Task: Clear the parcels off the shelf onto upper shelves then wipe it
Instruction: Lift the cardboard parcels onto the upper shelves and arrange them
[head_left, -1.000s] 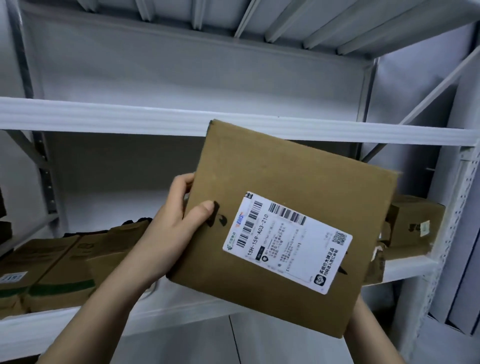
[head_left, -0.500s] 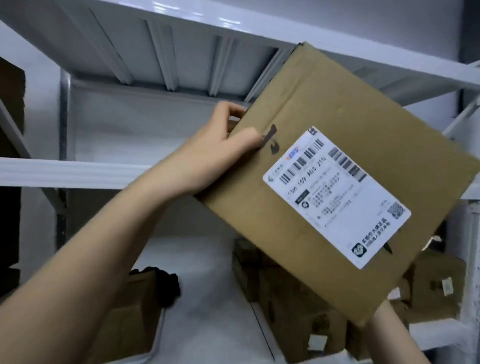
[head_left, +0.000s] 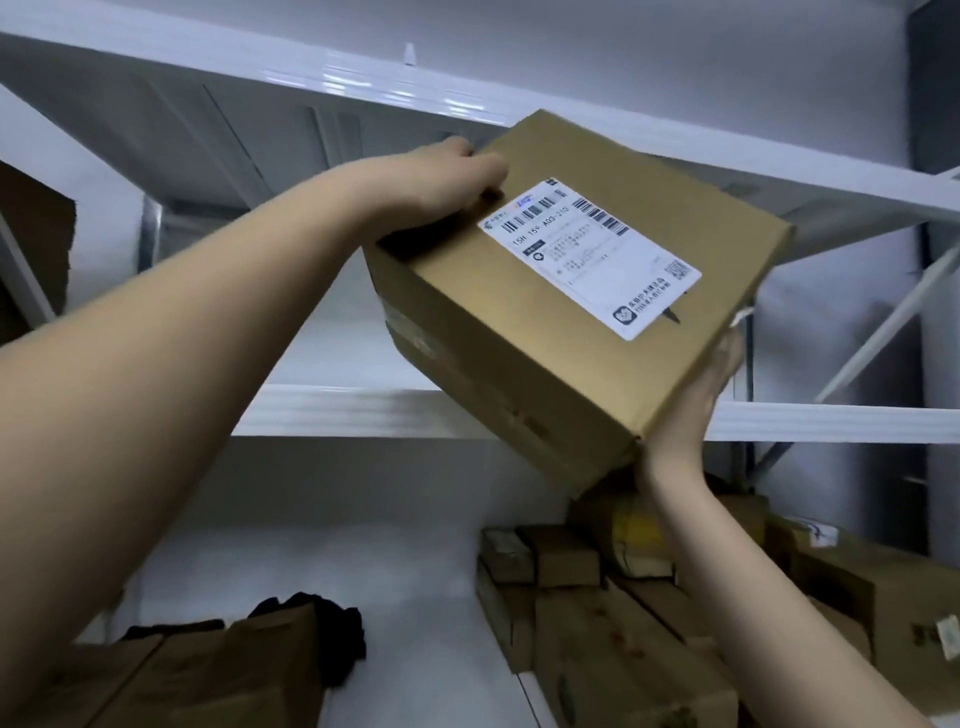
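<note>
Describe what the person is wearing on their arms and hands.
Nothing shows on either. The left hand and right hand are bare: no gloves, rings, watch or bands visible. Both forearms are uncovered all the way to the frame edge, so any sleeves end out of view.

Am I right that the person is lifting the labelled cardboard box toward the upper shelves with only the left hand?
Not quite: the head view shows both hands on the cardboard box, the left hand gripping its upper corner and the right hand supporting its lower right edge.
</note>
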